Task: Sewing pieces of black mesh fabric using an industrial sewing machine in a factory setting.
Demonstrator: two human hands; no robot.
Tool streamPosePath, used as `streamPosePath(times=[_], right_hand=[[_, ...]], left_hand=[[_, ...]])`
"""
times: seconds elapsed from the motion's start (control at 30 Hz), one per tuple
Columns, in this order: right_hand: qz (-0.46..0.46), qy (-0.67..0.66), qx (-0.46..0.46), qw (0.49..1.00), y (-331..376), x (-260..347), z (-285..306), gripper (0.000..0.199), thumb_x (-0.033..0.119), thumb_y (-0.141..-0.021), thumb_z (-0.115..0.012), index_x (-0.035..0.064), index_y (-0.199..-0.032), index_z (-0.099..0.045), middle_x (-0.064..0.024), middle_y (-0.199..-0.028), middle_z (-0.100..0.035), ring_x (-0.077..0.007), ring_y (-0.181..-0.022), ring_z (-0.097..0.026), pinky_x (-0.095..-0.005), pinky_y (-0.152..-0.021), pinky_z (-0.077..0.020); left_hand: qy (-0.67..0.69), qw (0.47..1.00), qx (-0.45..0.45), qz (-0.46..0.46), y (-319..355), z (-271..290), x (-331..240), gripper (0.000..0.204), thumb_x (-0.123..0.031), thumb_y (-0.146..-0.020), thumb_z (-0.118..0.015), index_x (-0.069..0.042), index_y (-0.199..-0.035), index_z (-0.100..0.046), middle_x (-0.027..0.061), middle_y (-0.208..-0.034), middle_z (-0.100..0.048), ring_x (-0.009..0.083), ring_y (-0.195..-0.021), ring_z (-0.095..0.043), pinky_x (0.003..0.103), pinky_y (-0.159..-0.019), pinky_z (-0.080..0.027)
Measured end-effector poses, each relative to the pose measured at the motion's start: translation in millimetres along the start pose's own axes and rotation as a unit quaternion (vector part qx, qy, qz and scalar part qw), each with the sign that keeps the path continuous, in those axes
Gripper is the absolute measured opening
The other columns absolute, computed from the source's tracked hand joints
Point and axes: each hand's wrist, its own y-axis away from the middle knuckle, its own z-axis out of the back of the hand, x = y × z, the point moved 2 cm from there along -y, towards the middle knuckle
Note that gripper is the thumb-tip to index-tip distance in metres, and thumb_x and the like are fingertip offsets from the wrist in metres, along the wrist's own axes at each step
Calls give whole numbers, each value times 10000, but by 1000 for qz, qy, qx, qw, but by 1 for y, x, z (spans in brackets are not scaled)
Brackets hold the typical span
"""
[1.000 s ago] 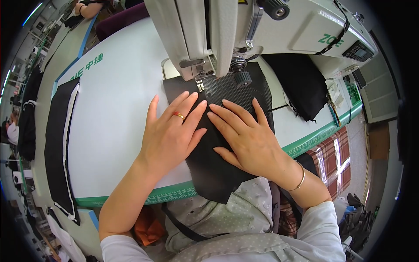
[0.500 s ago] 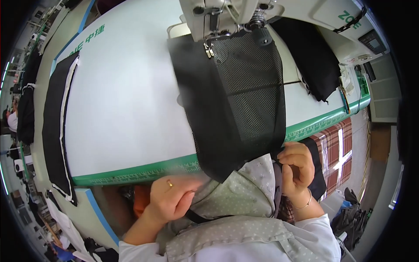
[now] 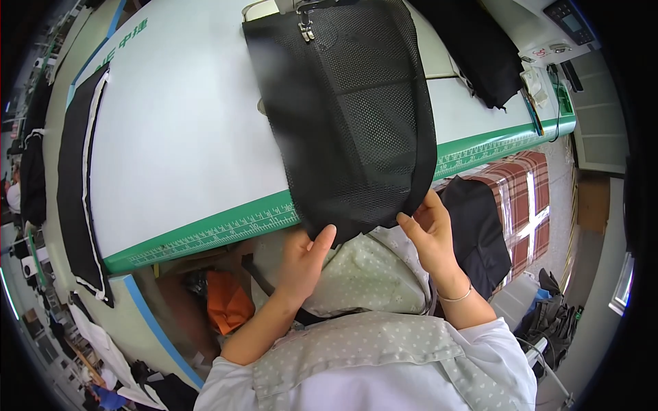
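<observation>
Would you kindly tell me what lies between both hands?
Between the left hand and right hand, the head view shows the lower edge of the black cloth and the patterned apron.

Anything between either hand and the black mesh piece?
Nothing visible. The left hand and right hand both hold the near edge of the black mesh piece directly, at the front of the table.

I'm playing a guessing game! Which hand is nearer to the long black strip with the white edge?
Left. The left hand is at the mesh fabric's near edge, right of the black strip; the right hand is farther right along that edge.
</observation>
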Motion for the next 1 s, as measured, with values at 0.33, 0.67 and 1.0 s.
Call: streamPosePath(times=[0.33, 0.67, 1.0], right_hand=[[214, 192, -150, 946, 1, 37, -7, 803, -161, -817, -619, 46, -1520, -289, -83, -1076, -580, -90, -843, -582, -196, -760, -490], [222, 290, -58, 929, 5, 55, 1, 744, 14, -814, -731, -31, -1486, -414, -143, -1139, -690, -207, -1055, -669, -341, -900, -529], [184, 275, -138, 933, 5, 53, 8, 622, -167, -782, -452, -13, -1381, -387, -131, -919, -690, -186, -800, -667, -242, -785, -507]], left_hand=[[37, 995, -21, -89, 11, -9, -30, 314, -238, -1000, -672, -11, -792, -611, -80, -685, -485, 33, -654, -409, 248, -554, -327], [-21, 998, 43, -37, 10, -10, -29, 434, -339, -976, -688, -35, -708, -534, -54, -639, -439, 65, -637, -394, 295, -546, -324], [-6, 1000, 8, -20, -2, -8, 5, 400, -315, -1000, -666, -9, -753, -591, -69, -660, -473, 42, -650, -410, 273, -561, -341]])
